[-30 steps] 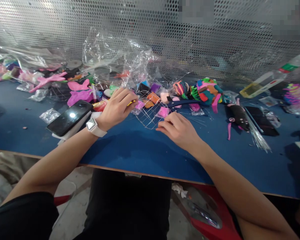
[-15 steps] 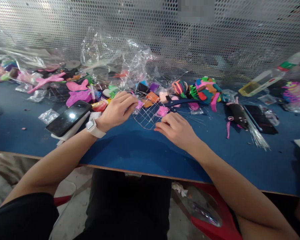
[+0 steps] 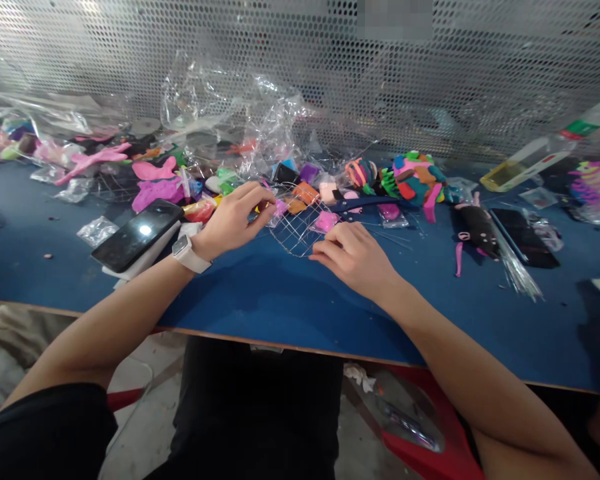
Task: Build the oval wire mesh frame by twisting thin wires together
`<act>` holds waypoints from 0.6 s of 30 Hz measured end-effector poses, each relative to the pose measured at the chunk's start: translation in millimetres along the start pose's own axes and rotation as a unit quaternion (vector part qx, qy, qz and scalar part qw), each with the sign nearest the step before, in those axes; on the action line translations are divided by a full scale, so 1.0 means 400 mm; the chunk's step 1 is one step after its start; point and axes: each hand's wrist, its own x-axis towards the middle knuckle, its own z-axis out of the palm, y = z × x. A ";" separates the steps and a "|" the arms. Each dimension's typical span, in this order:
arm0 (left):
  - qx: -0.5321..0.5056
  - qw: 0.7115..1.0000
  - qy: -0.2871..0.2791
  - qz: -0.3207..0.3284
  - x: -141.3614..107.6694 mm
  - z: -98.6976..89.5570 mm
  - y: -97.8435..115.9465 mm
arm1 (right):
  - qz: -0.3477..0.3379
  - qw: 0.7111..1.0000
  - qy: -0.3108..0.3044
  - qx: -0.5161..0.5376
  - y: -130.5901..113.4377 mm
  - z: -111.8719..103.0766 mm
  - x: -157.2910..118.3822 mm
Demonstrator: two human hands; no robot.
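A rounded wire mesh is held up above the table between my two hands, its thin wires crossing in a grid. My left hand pinches its left edge with thumb and fingers. At the lower right rim, my right hand has its fingers closed on the mesh. Behind it lie an orange clay piece, a pink clay piece and dark-handled pliers. The exact fingertip contact is partly hidden by my knuckles.
To my left a phone rests on a white object. Clay figures and crumpled clear plastic line the back, before a perforated metal panel. On the right are a tilted bottle, a black clay figure and a wire bundle.
The mesh has tilted slightly between my hands. Both hands stay in nearly the same place, still gripping it.
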 end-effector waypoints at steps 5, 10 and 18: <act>-0.004 1.000 0.025 -0.011 -0.007 0.008 0.004 | 0.039 0.998 -0.027 0.027 0.007 0.003 -0.005; 0.005 0.995 0.094 0.019 -0.014 0.015 0.041 | 0.042 0.999 -0.023 0.022 0.007 0.000 -0.001; -0.014 0.985 0.100 0.137 -0.038 0.047 0.186 | 0.144 0.979 0.020 0.143 -0.005 0.008 -0.001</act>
